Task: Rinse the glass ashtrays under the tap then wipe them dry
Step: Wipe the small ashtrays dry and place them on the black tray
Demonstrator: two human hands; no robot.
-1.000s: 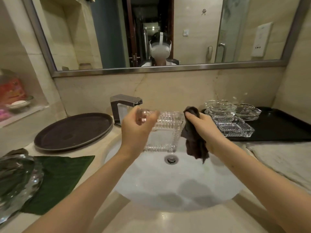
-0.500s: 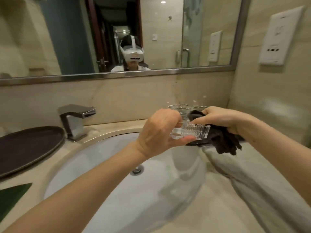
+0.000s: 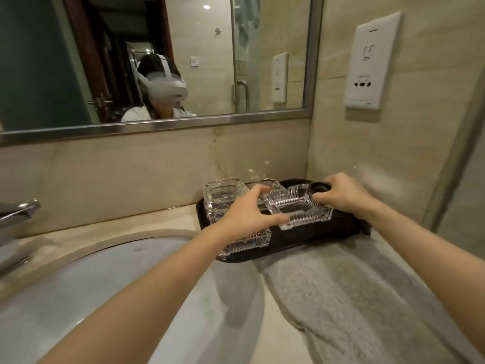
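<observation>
I hold a square ribbed clear glass ashtray (image 3: pixel 298 210) over the black rectangular tray (image 3: pixel 309 239) on the beige stone counter (image 3: pixel 147 222). My left hand (image 3: pixel 246 215) grips its left side, thumb at the near edge and fingers curled over the far rim. My right hand (image 3: pixel 341 197) pinches its right rim, and a dark wiping cloth (image 3: pixel 319 187) is bunched in the same hand, showing above my thumb. Whether the ashtray already rests on the tray or hangs just above it, I cannot tell. Under my left hand a second ribbed glass ashtray (image 3: pixel 252 241) lies at the tray's near left corner, and a stack of smoother clear glass ashtrays (image 3: pixel 223 198) stands behind it. A grey towel (image 3: pixel 354 298) lies on the counter, touching the tray's near edge, beside the white oval basin (image 3: pixel 131 285). The chrome tap (image 3: pixel 15 214) is at far left.
</observation>
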